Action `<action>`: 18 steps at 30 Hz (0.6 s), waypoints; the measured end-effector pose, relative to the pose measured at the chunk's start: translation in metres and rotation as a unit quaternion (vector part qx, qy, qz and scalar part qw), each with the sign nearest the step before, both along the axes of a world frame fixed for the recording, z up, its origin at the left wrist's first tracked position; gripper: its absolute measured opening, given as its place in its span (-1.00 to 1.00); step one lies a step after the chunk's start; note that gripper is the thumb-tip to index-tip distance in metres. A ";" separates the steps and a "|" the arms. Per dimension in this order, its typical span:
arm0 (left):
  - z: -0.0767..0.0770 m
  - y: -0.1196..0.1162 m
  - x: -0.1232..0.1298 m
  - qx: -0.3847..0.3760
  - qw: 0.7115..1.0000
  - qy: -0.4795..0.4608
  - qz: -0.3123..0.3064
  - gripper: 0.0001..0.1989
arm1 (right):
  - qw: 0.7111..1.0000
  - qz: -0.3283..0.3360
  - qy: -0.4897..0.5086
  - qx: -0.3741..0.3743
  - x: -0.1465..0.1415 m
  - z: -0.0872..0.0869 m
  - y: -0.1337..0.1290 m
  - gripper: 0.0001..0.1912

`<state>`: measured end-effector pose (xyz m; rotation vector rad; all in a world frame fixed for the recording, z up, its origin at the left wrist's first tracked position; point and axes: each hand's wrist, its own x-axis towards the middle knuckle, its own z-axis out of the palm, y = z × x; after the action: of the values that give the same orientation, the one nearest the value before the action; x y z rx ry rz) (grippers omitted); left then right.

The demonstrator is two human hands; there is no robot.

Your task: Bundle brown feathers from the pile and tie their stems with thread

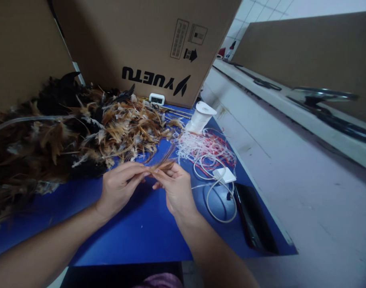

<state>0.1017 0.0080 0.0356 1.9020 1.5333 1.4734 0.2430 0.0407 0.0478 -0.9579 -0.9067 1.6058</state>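
Observation:
Over the blue table, my two hands meet and pinch a brown feather between them. My left hand closes its thumb and forefinger on the feather's left end. With thumb and fingers pressed together, my right hand grips it farther along, and dark thin strands stick out up and to the right. Whether it is one feather or a few is too small to tell. Just beyond my left hand lies a large heap of brown, black and whitish feathers.
A white spool stands behind a tangle of white and red strings. A white charger with a looped cable and a black phone-like object lie on the right. A small digital display sits before a cardboard box.

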 end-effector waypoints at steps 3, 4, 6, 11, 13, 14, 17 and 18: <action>0.000 0.000 -0.001 -0.002 1.000 0.020 0.008 -0.83 | 1.000 -0.004 0.006 -0.011 0.000 0.000 -0.001 -0.77; 0.000 0.000 -0.002 -0.002 1.000 0.023 0.011 -0.83 | 1.000 -0.004 0.008 -0.015 0.000 0.001 -0.001 -0.77; 0.000 0.000 -0.002 0.001 0.999 0.029 0.016 -0.84 | 1.000 -0.001 0.012 -0.018 -0.001 0.001 -0.002 -0.78; -0.001 0.002 -0.002 0.012 0.999 0.042 0.030 -0.84 | 1.000 0.008 0.017 -0.017 0.000 0.002 -0.002 -0.80; 0.000 0.002 -0.002 0.014 0.998 0.050 0.032 -0.84 | 1.000 0.006 0.019 -0.018 0.000 0.002 -0.002 -0.80; 0.000 0.002 -0.001 0.018 0.998 0.055 0.033 -0.84 | 1.000 0.005 0.021 -0.020 0.000 0.002 -0.002 -0.80; 0.002 0.002 -0.001 0.032 0.997 0.070 0.032 -0.84 | 0.999 0.006 0.028 -0.028 0.000 0.003 -0.002 -0.81; 0.003 0.002 -0.001 0.036 0.996 0.073 0.031 -0.85 | 0.999 0.006 0.030 -0.032 0.000 0.003 -0.002 -0.81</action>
<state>0.1007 0.0104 0.0383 2.0622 1.6368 1.4611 0.2430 0.0386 0.0508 -0.9442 -0.8261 1.6743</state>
